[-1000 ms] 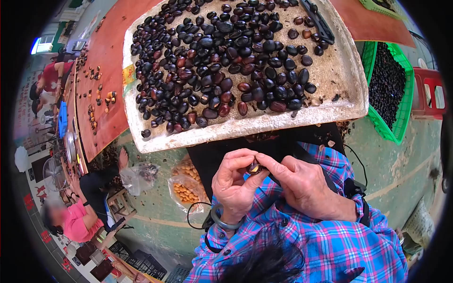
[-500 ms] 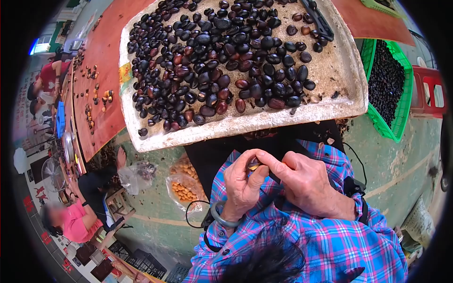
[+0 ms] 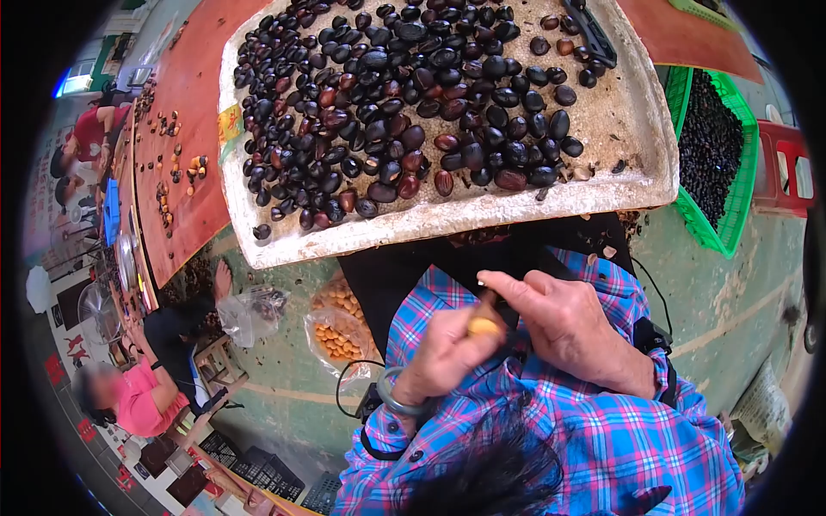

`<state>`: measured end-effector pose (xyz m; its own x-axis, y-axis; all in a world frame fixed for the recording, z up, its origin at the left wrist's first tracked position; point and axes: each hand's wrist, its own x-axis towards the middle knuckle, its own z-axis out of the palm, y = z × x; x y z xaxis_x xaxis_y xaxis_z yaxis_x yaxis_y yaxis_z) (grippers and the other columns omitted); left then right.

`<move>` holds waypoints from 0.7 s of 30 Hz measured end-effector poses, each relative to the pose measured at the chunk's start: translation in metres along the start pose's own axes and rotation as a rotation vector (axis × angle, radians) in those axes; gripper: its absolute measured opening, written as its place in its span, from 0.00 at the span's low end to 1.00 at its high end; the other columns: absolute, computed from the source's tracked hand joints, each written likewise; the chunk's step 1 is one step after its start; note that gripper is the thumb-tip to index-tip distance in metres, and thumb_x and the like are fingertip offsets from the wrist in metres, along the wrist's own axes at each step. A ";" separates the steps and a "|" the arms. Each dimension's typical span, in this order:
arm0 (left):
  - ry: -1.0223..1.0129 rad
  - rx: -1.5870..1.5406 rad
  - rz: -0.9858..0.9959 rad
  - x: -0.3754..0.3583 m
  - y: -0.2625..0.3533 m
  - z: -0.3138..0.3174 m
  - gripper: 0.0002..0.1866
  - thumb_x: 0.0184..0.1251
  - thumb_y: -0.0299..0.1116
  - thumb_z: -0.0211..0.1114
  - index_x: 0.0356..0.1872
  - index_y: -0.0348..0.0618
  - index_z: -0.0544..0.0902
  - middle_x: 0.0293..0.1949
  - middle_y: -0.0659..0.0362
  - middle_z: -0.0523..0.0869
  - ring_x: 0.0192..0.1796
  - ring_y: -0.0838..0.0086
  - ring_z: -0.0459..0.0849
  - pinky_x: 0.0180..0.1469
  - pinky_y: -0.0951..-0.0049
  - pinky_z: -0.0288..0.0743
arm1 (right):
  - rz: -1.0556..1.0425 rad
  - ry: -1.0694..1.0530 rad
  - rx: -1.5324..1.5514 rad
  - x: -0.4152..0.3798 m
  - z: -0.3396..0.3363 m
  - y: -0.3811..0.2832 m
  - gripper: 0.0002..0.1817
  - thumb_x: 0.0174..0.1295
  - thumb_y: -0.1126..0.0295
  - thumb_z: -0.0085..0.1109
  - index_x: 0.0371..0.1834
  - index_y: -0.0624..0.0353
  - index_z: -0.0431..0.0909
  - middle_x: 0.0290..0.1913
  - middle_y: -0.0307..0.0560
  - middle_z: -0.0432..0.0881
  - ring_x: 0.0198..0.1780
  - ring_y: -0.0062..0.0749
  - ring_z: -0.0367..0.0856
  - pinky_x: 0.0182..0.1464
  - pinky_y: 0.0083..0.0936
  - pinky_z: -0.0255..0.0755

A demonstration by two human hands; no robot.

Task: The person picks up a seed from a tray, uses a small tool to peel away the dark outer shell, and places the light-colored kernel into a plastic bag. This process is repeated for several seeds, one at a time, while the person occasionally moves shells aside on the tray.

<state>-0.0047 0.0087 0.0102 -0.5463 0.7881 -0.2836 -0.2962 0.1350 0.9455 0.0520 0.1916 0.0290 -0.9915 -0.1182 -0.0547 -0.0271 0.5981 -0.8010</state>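
My left hand (image 3: pixel 446 354), a bangle on its wrist, is closed around a pale yellow peeled nut (image 3: pixel 486 327); motion blurs the fingers and the nut. Close by on the right, my right hand (image 3: pixel 564 322) has its index finger stretched toward the left hand and the other fingers curled in. A dark blurred shape shows between the hands, and what the right fingers grip cannot be made out. Both hands are over my lap, above a black cloth (image 3: pixel 404 271). Beyond them stands a white foam tray (image 3: pixel 594 199) holding many dark, glossy nuts (image 3: pixel 374 129).
A black-handled tool (image 3: pixel 589 34) lies in the tray's far right corner. Right of it is a green basket (image 3: pixel 731 211) of dark nuts, beside a red stool (image 3: pixel 787 163). Plastic bags of yellow nuts (image 3: pixel 340 340) sit on the floor. Co-workers (image 3: pixel 146 400) sit at left.
My hands have parted slightly. The left hand has turned and dropped a little, exposing more of the yellow nut. The right hand has shifted slightly right.
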 end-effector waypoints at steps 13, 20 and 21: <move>0.284 -0.013 0.086 0.017 0.002 0.022 0.25 0.68 0.38 0.53 0.61 0.33 0.66 0.47 0.55 0.72 0.49 0.73 0.72 0.53 0.77 0.65 | 0.185 0.081 0.642 0.004 0.009 0.012 0.20 0.53 0.64 0.67 0.43 0.62 0.70 0.28 0.47 0.78 0.28 0.22 0.77 0.30 0.21 0.71; 0.159 -0.018 0.047 0.018 0.011 0.019 0.24 0.70 0.39 0.48 0.59 0.28 0.67 0.49 0.54 0.72 0.54 0.71 0.72 0.57 0.75 0.63 | 0.266 -0.044 0.929 0.005 -0.002 0.011 0.17 0.55 0.65 0.65 0.42 0.64 0.74 0.33 0.38 0.76 0.35 0.16 0.72 0.38 0.18 0.70; 0.161 -0.020 0.049 0.018 0.009 0.020 0.24 0.70 0.39 0.48 0.59 0.28 0.67 0.49 0.54 0.72 0.54 0.71 0.72 0.57 0.75 0.63 | 0.257 -0.062 0.889 0.005 -0.002 0.012 0.15 0.56 0.68 0.63 0.42 0.64 0.74 0.33 0.37 0.76 0.35 0.16 0.72 0.38 0.17 0.69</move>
<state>-0.0021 0.0361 0.0171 -0.6784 0.6871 -0.2602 -0.2803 0.0854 0.9561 0.0467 0.2003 0.0204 -0.9444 -0.1236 -0.3048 0.3252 -0.2126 -0.9214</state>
